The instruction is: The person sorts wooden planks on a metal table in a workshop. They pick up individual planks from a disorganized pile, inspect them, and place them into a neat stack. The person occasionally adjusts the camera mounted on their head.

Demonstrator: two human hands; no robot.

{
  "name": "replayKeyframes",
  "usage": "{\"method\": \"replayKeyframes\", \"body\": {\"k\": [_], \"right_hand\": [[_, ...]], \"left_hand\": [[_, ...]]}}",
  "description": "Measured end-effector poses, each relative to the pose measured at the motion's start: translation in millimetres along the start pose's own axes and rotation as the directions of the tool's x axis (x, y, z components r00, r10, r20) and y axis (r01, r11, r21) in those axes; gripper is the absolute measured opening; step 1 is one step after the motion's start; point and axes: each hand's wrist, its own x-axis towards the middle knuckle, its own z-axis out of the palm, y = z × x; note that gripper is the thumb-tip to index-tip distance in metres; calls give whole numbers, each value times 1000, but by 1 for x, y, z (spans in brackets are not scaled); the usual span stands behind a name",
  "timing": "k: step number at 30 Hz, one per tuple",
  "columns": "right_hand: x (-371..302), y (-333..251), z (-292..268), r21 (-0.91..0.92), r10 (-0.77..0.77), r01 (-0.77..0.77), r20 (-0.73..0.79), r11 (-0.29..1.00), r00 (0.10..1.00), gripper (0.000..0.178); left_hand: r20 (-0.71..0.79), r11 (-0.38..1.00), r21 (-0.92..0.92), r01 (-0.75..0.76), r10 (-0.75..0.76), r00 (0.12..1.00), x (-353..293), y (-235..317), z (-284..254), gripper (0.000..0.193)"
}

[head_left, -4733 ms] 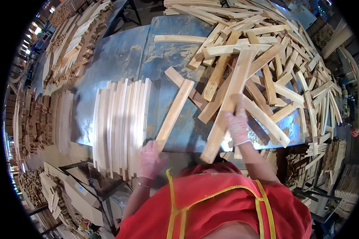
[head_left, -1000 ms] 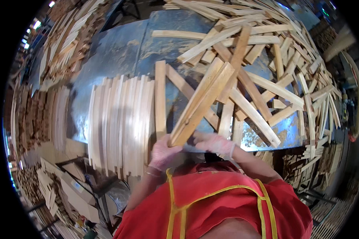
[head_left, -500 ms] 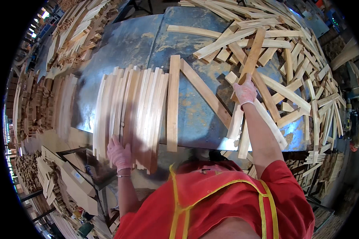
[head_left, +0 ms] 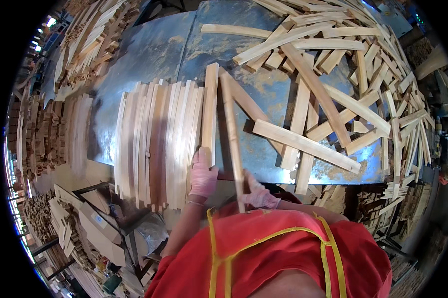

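Note:
My left hand [head_left: 202, 178], in a pinkish glove, grips the near end of a wooden strip [head_left: 210, 107] that lies tilted beside the row's right edge. My right hand [head_left: 258, 193], gloved alike, is closed on the near end of another wooden strip [head_left: 231, 134], held on edge close to my body. The far end of that strip reaches toward the far end of the left one. A row of upright-set wooden strips [head_left: 157, 144] stands packed side by side to the left of my left hand.
A loose heap of wooden strips [head_left: 353, 109] covers the right of the blue metal table [head_left: 159, 49]. One strip [head_left: 306, 146] lies slantwise right of my right hand. More stacked strips [head_left: 92, 42] stand far left, and cardboard [head_left: 97, 226] rests on a metal frame at lower left.
My right hand has come from the heap toward my body and now holds a strip there. My left hand has moved right, from the row to the strip beside it. A strip now lies slantwise at right.

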Motion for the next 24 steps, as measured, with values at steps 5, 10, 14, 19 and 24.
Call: {"method": "replayKeyframes", "body": {"k": [5, 10, 14, 19, 24], "right_hand": [[72, -5, 34, -436, -65, 224, 348, 872, 935, 80], [53, -68, -26, -317, -247, 355, 334, 879, 910, 52], [0, -56, -132, -787, -461, 5, -355, 617, 813, 51], [-35, 23, -210, -791, -306, -354, -543, 499, 782, 49], [-17, -66, -208, -700, -210, -275, -522, 659, 827, 45]], "left_hand": [[381, 957, -175, 230, -149, 913, -22, 17, -44, 75], [-80, 838, 543, -60, 122, 989, -9, 27, -20, 90], [-155, 840, 542, -9, 111, 982, -8, -3, -26, 90], [-101, 817, 535, -215, 315, 944, -2, 21, -28, 85], [32, 898, 79, -434, 433, 901, 2, 81, 23, 85]]}}
